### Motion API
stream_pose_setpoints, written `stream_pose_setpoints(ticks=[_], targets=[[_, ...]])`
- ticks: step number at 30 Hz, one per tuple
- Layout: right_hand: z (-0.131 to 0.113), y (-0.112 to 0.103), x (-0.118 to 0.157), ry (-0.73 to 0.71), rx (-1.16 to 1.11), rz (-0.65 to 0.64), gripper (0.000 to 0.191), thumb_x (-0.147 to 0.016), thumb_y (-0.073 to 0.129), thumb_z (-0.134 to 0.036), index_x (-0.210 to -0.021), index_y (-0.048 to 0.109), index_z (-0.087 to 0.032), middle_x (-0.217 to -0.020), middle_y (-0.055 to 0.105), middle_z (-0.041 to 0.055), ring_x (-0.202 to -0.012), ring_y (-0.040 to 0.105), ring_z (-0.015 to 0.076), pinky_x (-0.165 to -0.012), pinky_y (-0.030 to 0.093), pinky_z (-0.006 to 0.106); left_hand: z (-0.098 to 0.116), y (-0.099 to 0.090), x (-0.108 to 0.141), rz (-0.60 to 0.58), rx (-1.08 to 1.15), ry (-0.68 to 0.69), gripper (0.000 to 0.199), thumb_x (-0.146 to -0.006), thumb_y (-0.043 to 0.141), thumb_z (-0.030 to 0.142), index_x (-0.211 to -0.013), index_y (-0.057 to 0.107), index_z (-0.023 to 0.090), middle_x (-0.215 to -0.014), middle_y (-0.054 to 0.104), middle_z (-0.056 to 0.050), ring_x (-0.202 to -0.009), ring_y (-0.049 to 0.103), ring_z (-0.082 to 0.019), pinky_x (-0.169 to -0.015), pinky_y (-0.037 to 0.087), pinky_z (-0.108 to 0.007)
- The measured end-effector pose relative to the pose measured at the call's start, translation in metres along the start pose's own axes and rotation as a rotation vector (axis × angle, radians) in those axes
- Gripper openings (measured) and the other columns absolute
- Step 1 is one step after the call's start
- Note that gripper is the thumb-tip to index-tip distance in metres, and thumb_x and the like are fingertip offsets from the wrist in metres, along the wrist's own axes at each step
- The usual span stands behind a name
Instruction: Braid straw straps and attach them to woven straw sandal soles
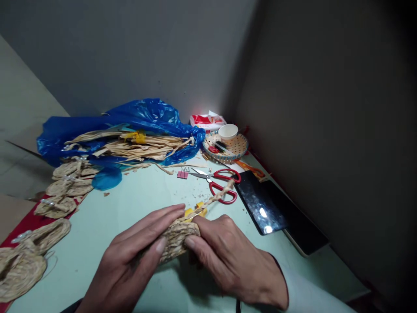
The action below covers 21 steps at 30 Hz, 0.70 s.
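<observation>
Both hands are closed around a woven straw piece [177,238], with a coarse, tan surface facing me. My left hand [133,250] grips it from the left, thumb on the near face and fingers along the top. On the other side, my right hand [230,256] pinches its edge between thumb and fingers. From its top a braided straw strand [215,196] sticks out up and to the right, over the scissors [224,176] with red handles. Something yellow [199,208] shows behind the strand; its kind is partly hidden.
Several small straw sandals [22,269] with white beads line the left side on red cloth. A blue plastic bag [143,111] holds a bundle of straw strips [143,145]. A pink binder clip [182,174], a woven basket [241,145] and a dark tablet [259,202] lie beyond my hands.
</observation>
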State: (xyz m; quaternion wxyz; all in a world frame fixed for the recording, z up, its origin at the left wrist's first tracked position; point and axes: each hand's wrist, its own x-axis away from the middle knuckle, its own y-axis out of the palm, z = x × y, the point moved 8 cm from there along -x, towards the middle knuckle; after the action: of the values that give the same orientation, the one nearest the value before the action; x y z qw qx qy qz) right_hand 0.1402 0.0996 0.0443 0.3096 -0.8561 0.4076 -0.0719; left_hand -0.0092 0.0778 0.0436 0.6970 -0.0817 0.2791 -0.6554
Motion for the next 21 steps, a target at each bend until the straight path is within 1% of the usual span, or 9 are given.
stream_pose_setpoints(ticks=[2,4,5,8,10,14,16,19,21], targets=[[0.0,-0.003,-0.001,0.014,-0.033,0.006,0.024,-0.103,0.04,-0.029,-0.081,0.046,-0.021,-0.066,0.054,-0.0029,-0.055,0.047,0.0121,-0.057,0.033,0.026,-0.012,-0.002,-0.001,-0.042,0.123,-0.13,0.035,-0.093,0.058,0.041,-0.125,0.072,0.043,-0.129,0.076,0.007,-0.123,0.069,-0.021,-0.104,0.053,-0.025],[0.0,-0.007,-0.001,0.014,-0.063,0.017,0.026,-0.102,0.041,-0.028,-0.079,0.049,-0.021,-0.065,0.058,-0.002,-0.055,0.05,0.0117,-0.057,0.034,0.025,-0.023,-0.004,-0.004,-0.091,0.287,-0.225,0.036,-0.095,0.055,0.048,-0.127,0.071,0.041,-0.126,0.078,0.002,-0.116,0.073,-0.024,-0.093,0.06,-0.027],[0.001,-0.008,-0.001,0.012,-0.076,0.023,0.027,-0.102,0.042,-0.028,-0.078,0.05,-0.02,-0.064,0.059,-0.0018,-0.054,0.051,0.0114,-0.057,0.035,0.025,-0.026,-0.006,-0.006,-0.094,0.325,-0.235,0.034,-0.096,0.054,0.049,-0.122,0.074,0.04,-0.121,0.08,0.0,-0.11,0.076,-0.024,-0.087,0.062,-0.025],[0.003,-0.01,-0.002,0.017,-0.106,0.026,0.029,-0.101,0.042,-0.028,-0.075,0.051,-0.02,-0.061,0.06,-0.0017,-0.052,0.053,0.0109,-0.056,0.036,0.024,-0.022,-0.018,-0.015,-0.004,0.204,-0.149,0.026,-0.094,0.059,0.044,-0.094,0.083,0.034,-0.098,0.085,0.0,-0.09,0.08,-0.018,-0.077,0.061,-0.015],[0.005,-0.008,-0.002,0.031,-0.117,0.008,0.03,-0.102,0.042,-0.028,-0.075,0.052,-0.02,-0.06,0.061,-0.0017,-0.052,0.054,0.011,-0.056,0.036,0.024,-0.013,-0.02,-0.019,0.033,0.11,-0.081,0.021,-0.09,0.065,0.037,-0.084,0.084,0.033,-0.087,0.084,0.002,-0.081,0.079,-0.015,-0.072,0.059,-0.011],[0.005,-0.003,-0.004,0.039,-0.123,-0.024,0.028,-0.102,0.043,-0.027,-0.076,0.052,-0.02,-0.061,0.061,-0.0015,-0.054,0.056,0.0119,-0.057,0.037,0.025,-0.001,-0.013,-0.019,0.029,0.098,-0.018,0.018,-0.081,0.071,0.028,-0.084,0.084,0.04,-0.085,0.084,0.008,-0.075,0.08,-0.013,-0.069,0.06,-0.012],[0.003,-0.003,-0.004,0.042,-0.106,-0.022,0.028,-0.102,0.043,-0.028,-0.076,0.05,-0.02,-0.062,0.059,-0.0017,-0.054,0.054,0.012,-0.058,0.036,0.025,0.001,-0.011,-0.016,0.07,0.075,0.0,0.019,-0.079,0.074,0.028,-0.085,0.083,0.043,-0.085,0.084,0.011,-0.074,0.08,-0.012,-0.069,0.06,-0.011],[0.001,-0.002,-0.003,0.031,-0.057,-0.012,0.026,-0.101,0.043,-0.029,-0.077,0.045,-0.022,-0.062,0.052,-0.0039,-0.054,0.046,0.0115,-0.058,0.033,0.026,0.001,-0.01,-0.006,0.173,0.036,0.014,0.022,-0.08,0.074,0.031,-0.091,0.082,0.048,-0.089,0.084,0.015,-0.078,0.08,-0.011,-0.077,0.06,-0.012],[0.001,-0.001,-0.003,0.027,-0.025,-0.005,0.025,-0.101,0.042,-0.029,-0.078,0.041,-0.022,-0.063,0.047,-0.0051,-0.054,0.042,0.0117,-0.059,0.031,0.026,0.0,-0.008,0.001,0.208,0.025,0.026,0.023,-0.085,0.071,0.033,-0.097,0.08,0.05,-0.095,0.084,0.017,-0.081,0.08,-0.011,-0.085,0.06,-0.014]])
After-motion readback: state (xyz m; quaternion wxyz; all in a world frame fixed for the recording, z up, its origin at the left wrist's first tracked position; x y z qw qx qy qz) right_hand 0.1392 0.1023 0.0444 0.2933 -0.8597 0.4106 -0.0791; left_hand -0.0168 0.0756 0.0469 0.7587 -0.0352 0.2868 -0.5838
